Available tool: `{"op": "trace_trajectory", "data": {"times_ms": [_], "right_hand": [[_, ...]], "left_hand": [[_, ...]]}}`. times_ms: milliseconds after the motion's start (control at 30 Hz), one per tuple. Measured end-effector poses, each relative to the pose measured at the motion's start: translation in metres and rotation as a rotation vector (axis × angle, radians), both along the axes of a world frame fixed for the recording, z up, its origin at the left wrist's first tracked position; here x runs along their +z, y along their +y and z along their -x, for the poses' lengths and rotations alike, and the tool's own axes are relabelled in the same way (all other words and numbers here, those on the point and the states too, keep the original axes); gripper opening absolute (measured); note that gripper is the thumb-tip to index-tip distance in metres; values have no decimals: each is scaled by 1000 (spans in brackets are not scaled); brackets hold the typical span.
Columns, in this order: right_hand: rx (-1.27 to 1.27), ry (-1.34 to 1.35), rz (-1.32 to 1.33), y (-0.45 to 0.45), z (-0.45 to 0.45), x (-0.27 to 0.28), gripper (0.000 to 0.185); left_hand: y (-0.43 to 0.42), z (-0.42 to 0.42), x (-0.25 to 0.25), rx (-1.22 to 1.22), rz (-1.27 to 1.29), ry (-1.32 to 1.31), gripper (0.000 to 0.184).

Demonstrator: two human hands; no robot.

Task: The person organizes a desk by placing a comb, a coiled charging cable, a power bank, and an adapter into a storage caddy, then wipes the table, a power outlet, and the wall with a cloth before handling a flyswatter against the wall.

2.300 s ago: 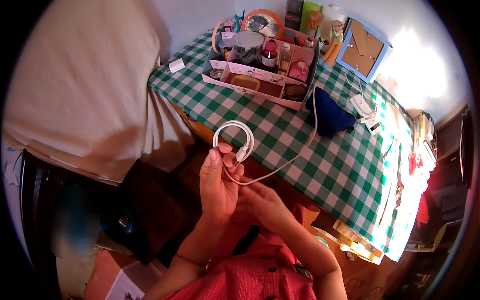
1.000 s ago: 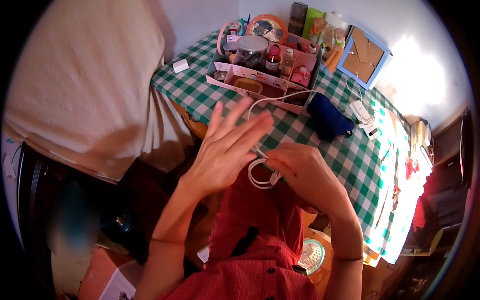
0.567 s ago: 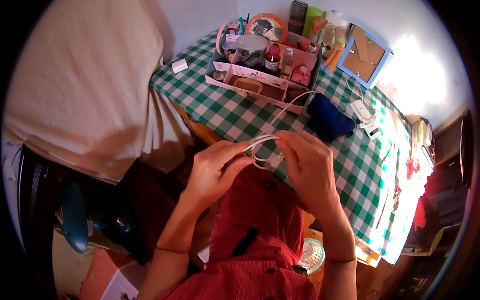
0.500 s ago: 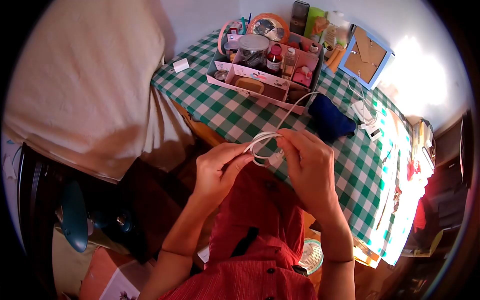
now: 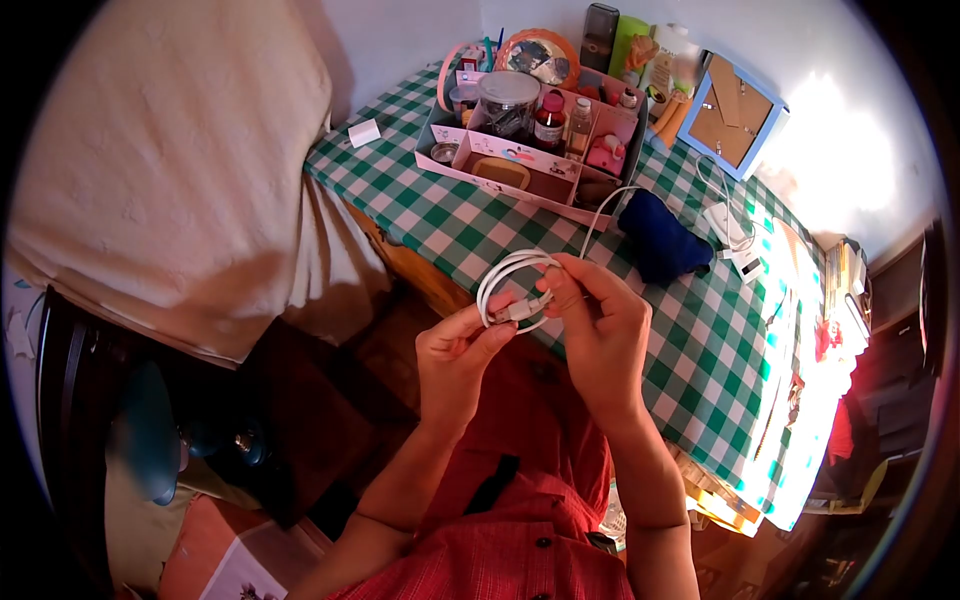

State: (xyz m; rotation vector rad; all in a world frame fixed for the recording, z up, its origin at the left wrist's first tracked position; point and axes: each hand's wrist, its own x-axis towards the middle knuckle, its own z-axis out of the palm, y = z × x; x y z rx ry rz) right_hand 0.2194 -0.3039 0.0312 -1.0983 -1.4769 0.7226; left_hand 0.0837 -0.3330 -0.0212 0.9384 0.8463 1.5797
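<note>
A white cable (image 5: 512,262) is wound in a loop between my two hands, above the near edge of the table. My left hand (image 5: 458,355) pinches the loop's lower left side, by the cable's plug end (image 5: 522,310). The fingers of my right hand (image 5: 603,330) are closed on the right side of the same loop. From there a loose length runs up past a dark blue cloth item (image 5: 660,238) toward the pink organizer box (image 5: 525,198).
The table wears a green-and-white checked cloth (image 5: 440,235). Bottles and a lidded jar (image 5: 507,100) stand in the organizer. A white adapter (image 5: 364,132) lies far left; a blue frame (image 5: 770,115) leans at the back right, near a white power strip (image 5: 725,222).
The coil has opened into a wider, rounder loop, with the plug end now showing plainly. My left hand has shifted slightly right, my right hand slightly left.
</note>
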Motion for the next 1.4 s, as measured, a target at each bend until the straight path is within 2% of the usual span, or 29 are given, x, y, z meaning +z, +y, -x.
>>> {"op": "trace_trajectory", "data": {"times_ms": [133,267,333,367,433,467,533,600,733,800,867,933,967,1033,1167,1233,1267,1333,1400], "right_hand": [[87,78,49,1,-1,-1,19],[3,250,13,-13,6,-12,21],[212,289,496,-21,-7,-39,30],[216,286,495,-22,-3,-49,30],[417,585,649,-26,16,-60,35],[416,589,649,-26,21,-60,35],[271,936,522,-24,29,-48,36],[252,1008,493,-22,29,-44,36],[202,880,394,-8,26,-31,37],[241,544,194,2,23,-27,38],[268,458,148,9,20,-26,37],[327,177,74,13,13,-22,34],[327,175,73,13,11,-17,34],[286,-97,-99,13,7,-7,32],[291,-75,-27,16,1,-6,29],[448,-107,149,20,-8,1,23],[448,-106,149,19,-9,6,23],[400,-215,203,15,-13,17,19],[387,-320,113,11,-19,28,17]], "left_hand": [[1,-1,-1,47,9,-53,27],[9,10,-3,129,-4,-190,22],[10,19,2,199,-24,-181,23],[11,19,3,186,-50,-207,23],[8,17,5,150,-52,-219,24],[6,15,4,130,-31,-208,25],[4,14,2,141,-27,-184,26],[3,16,1,157,12,-166,26],[2,20,4,149,12,-130,26],[2,22,5,114,38,-89,25],[3,24,4,97,60,-79,24],[3,25,4,79,78,-69,24],[2,25,4,76,97,-58,24],[1,27,2,73,117,-47,23],[-2,27,0,9,144,-48,23],[-3,27,0,-47,189,-64,24],[-3,29,2,-47,190,-64,24],[-3,35,11,-143,161,160,23],[1,50,18,-30,-45,450,24]]}}
